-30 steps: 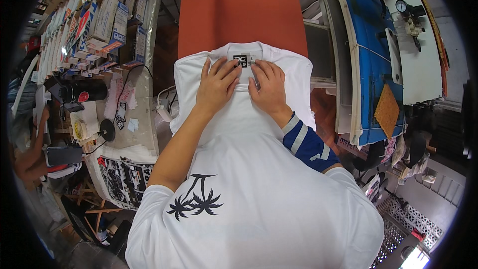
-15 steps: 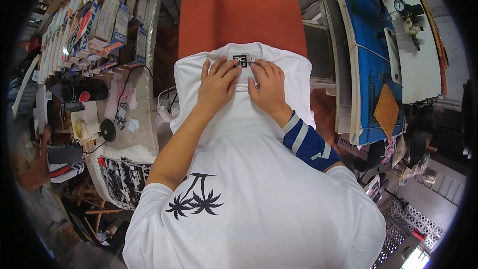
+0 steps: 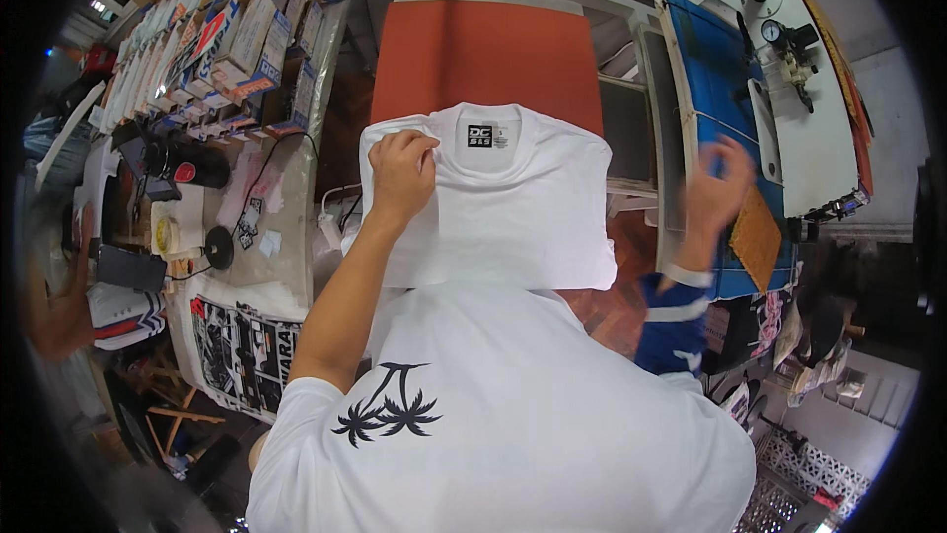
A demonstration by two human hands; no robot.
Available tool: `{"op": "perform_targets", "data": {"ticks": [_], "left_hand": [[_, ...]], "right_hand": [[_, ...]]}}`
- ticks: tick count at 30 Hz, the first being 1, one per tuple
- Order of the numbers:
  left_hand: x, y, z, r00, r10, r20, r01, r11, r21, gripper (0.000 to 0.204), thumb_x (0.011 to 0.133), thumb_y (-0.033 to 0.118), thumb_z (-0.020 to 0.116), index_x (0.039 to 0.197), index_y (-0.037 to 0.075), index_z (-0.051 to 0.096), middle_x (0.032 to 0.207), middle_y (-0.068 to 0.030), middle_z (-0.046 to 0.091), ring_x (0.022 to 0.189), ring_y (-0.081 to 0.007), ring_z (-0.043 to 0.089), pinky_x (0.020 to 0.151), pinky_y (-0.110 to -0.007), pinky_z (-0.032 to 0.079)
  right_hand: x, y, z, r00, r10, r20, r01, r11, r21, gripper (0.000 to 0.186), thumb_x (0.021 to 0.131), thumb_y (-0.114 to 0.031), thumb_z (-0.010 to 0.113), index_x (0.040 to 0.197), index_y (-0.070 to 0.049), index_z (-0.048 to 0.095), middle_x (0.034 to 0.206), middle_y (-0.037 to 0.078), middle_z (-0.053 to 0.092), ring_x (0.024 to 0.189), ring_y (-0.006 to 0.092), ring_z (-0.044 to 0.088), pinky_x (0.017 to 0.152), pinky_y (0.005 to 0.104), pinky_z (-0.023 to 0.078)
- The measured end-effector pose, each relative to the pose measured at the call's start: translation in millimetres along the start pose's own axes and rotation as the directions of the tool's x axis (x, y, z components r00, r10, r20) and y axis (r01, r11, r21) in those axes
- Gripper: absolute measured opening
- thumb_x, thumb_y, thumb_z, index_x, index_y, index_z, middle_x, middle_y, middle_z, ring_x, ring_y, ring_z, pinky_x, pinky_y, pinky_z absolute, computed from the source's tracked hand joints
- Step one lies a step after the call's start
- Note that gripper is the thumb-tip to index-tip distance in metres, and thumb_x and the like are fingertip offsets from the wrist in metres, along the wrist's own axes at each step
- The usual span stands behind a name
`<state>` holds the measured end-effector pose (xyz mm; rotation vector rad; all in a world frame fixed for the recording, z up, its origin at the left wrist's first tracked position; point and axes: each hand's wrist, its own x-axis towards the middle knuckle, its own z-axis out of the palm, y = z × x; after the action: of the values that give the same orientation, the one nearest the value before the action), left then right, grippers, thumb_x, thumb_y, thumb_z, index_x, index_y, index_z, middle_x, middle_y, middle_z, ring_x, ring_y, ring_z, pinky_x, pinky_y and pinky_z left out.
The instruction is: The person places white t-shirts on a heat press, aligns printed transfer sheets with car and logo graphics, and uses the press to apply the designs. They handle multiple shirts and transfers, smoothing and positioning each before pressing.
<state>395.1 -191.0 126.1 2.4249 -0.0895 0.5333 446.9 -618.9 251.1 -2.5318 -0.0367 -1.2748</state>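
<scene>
A cluttered garment workshop is filling the frame: a white T-shirt (image 3: 513, 232) is lying on a red-orange board (image 3: 483, 60) at centre, cardboard boxes (image 3: 247, 50) are crowding a surface (image 3: 288, 259) at left, and a pressure gauge (image 3: 770, 31) is showing at upper right.

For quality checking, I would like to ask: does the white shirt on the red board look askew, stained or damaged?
Nothing serious stands out: the white shirt lies fairly straight, only slightly creased near the left hand. No stain or tear shows.
</scene>
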Motion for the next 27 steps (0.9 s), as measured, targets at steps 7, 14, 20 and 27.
{"op": "perform_targets", "data": {"ticks": [7,14,20,27], "left_hand": [[-11.7,30.5,42.9,0.989,0.108,-0.096,-0.106,0.994,0.032,0.024,0.090,0.015,0.075,0.113,0.010,0.079,0.109,-0.0053,0.073,0.110,-0.0268,0.063,0.105,-0.047,0.038],[-18.7,29.5,42.5,0.985,0.142,-0.102,-0.130,0.985,0.112,0.024,0.089,0.016,0.077,0.112,0.009,0.079,0.111,-0.0043,0.071,0.110,-0.0263,0.062,0.107,-0.048,0.039],[-19.0,30.6,44.1,0.982,0.153,-0.107,-0.138,0.982,0.131,0.024,0.089,0.015,0.077,0.112,0.010,0.079,0.111,-0.0039,0.071,0.110,-0.0262,0.062,0.107,-0.047,0.039],[-20.9,30.1,45.1,0.982,0.154,-0.107,-0.140,0.982,0.130,0.025,0.088,0.016,0.077,0.112,0.011,0.079,0.112,-0.0042,0.071,0.112,-0.0263,0.061,0.107,-0.047,0.039]], "right_hand": [[23.6,157.9,-124.0,0.945,0.199,-0.259,-0.303,0.829,-0.469,0.030,0.094,-0.034,0.073,0.100,-0.004,0.074,0.104,0.013,0.075,0.101,0.0369,0.069,0.091,0.0465,0.053],[-1.6,175.3,-111.6,0.969,0.239,-0.054,-0.221,0.759,-0.613,0.058,0.094,-0.054,0.070,0.116,0.000,0.063,0.123,0.023,0.068,0.127,0.0453,0.055,0.105,0.0569,0.044],[5.9,179.2,-117.4,0.960,0.281,0.017,-0.210,0.755,-0.621,0.061,0.093,-0.050,0.072,0.116,0.005,0.063,0.121,0.026,0.068,0.122,0.0479,0.056,0.106,0.0548,0.043],[24.2,185.3,-131.7,0.907,0.348,0.235,-0.165,0.809,-0.564,0.062,0.094,-0.051,0.070,0.119,0.006,0.066,0.118,0.031,0.069,0.117,0.0508,0.058,0.104,0.0553,0.045]]}}
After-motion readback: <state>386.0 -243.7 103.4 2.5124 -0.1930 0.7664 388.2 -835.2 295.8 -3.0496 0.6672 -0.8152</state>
